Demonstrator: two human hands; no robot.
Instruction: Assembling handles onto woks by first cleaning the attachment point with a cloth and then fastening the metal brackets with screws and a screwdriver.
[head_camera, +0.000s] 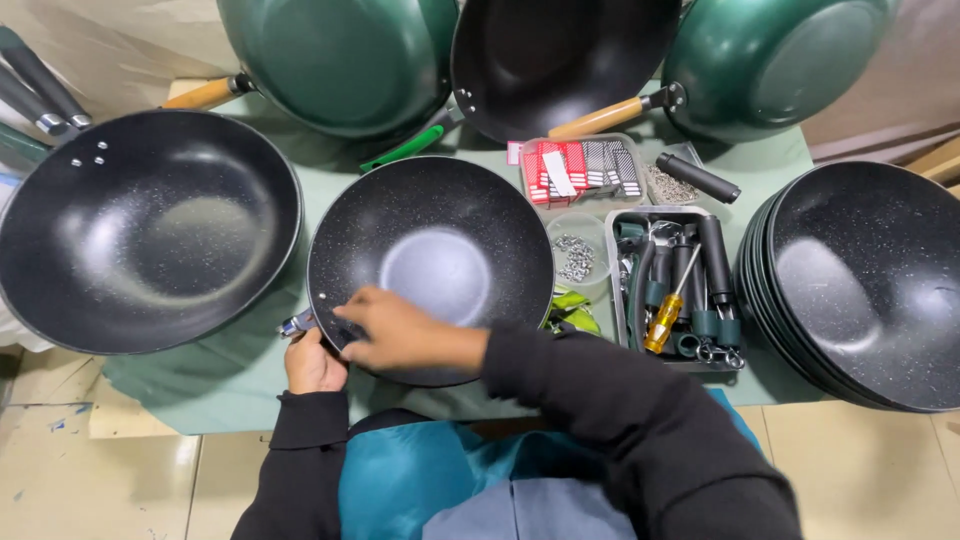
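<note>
Seen from the head camera, the black speckled wok (440, 255) lay on the green table cover (230, 385) straight ahead of the person, at twelve o'clock from the body, its bowl facing up. Its rim with the two small rivet holes sat at about eight o'clock of the bowl, and both hands met there. The right hand (400, 335) reached across from four o'clock, fingers drawn together and resting inside the rim, pressing on the pan wall. The left hand (313, 362) sat outside and below the rim, at seven o'clock, closed on a small metal bracket (296, 323) that pointed outward toward nine o'clock; whether that part already touched the rim was hard to tell, as the fingers covered the join. So the fitting's long axis ran roughly nine to three, in line with the holes, and the left hand was the nearer one to it. A tray of handles and a yellow screwdriver (668, 312) lay at two o'clock, well apart.
</note>
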